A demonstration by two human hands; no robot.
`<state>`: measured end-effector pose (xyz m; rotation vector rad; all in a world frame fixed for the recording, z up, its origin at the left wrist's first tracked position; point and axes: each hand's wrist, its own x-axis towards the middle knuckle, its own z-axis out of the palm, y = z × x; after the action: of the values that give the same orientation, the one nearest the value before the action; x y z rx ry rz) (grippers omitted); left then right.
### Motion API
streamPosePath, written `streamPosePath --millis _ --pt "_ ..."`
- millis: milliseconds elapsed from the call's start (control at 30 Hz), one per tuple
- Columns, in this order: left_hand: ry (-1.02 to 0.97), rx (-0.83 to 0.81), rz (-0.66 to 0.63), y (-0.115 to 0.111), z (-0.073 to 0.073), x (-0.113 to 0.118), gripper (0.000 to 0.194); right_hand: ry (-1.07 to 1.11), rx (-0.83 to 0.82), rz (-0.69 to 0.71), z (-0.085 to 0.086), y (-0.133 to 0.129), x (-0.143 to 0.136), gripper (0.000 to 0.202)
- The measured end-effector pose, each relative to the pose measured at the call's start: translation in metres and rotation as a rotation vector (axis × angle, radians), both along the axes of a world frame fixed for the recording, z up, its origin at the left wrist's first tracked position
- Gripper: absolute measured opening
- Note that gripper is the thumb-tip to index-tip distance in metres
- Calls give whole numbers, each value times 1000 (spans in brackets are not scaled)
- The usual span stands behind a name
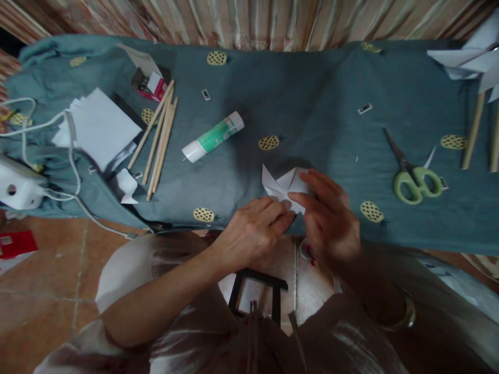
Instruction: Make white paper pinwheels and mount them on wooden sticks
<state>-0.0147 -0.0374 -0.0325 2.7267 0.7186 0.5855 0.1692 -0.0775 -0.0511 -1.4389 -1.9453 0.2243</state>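
A white paper pinwheel with folded, pointed blades lies near the front edge of the cloth-covered table. My left hand grips its near left side, fingers closed at the paper's lower edge. From the right, my right hand pinches the paper, with the fingertips close to its centre and on its right blade. Both hands partly hide the lower part of the paper. Beyond them to the left lies a glue stick with a green label. Green-handled scissors rest open to the right.
Several wooden sticks lie at left beside a stack of white paper. Behind them is an opened small box of metal pieces. A power strip with white cables sits far left. Finished-looking pinwheels on sticks lie far right.
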Motion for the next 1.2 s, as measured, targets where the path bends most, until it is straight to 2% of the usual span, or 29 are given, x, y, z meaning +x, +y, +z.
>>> streamPosePath --millis 167,267,433,633,800,1033,1200 --pt "3 -2 6 7 1 -5 18 -12 -101 -125 10 9 18 36" --pt "-17 -25 37 17 2 -12 17 -39 -171 -148 14 12 22 36" --pt "-49 -29 93 28 5 -16 17 -14 -148 -172 18 9 17 29" --pt "9 12 20 18 5 -3 17 24 -152 -177 17 5 15 30" --pt "66 42 19 14 2 5 15 51 -152 -158 13 5 17 24" --pt "31 70 -3 12 1 5 14 81 -221 -202 14 5 20 13" --pt "6 67 -6 12 1 2 15 195 -288 -190 17 4 25 20"
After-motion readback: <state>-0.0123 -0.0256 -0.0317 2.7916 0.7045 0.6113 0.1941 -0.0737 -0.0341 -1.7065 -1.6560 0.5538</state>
